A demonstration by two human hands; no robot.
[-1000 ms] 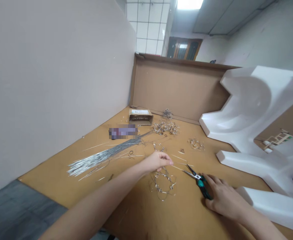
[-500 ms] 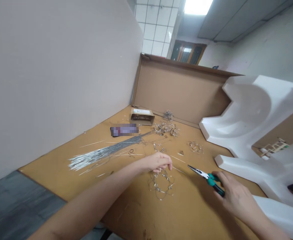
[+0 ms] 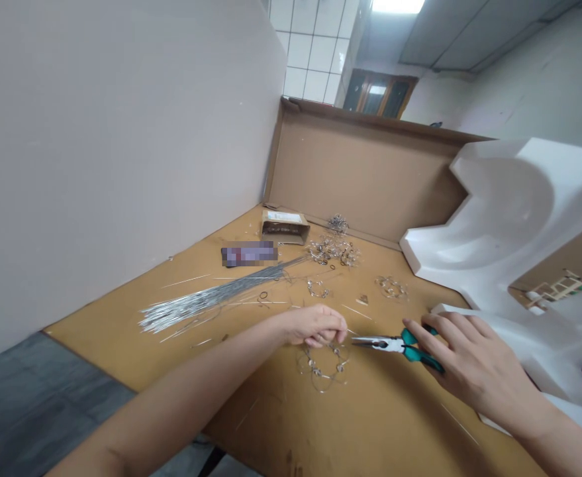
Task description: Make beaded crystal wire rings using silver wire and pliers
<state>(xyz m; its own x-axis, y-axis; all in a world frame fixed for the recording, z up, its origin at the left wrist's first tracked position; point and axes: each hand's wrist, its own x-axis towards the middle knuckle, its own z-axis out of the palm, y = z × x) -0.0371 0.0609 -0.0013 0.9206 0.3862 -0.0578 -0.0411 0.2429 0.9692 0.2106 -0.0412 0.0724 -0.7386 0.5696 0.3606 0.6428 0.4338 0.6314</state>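
My left hand [image 3: 316, 325] is curled in a pinch over a tangle of thin wire with small rings [image 3: 323, 364] on the brown tabletop [image 3: 370, 424], its fingertips on the top of the tangle. My right hand [image 3: 469, 363] grips the green handles of needle-nose pliers [image 3: 394, 344]. The pliers' closed jaws point left toward my left fingertips, a short gap away, just above the table.
A bundle of straight silver wires [image 3: 211, 301] lies to the left. Piles of small wire rings [image 3: 331, 250] and a small cardboard box [image 3: 283, 226] sit further back. A cardboard panel [image 3: 365, 172] stands behind, white foam packing [image 3: 509, 225] fills the right, a grey wall the left.
My right hand has picked the pliers up from the table and swung their tips left toward my left hand. My left hand has stayed on the wire tangle.
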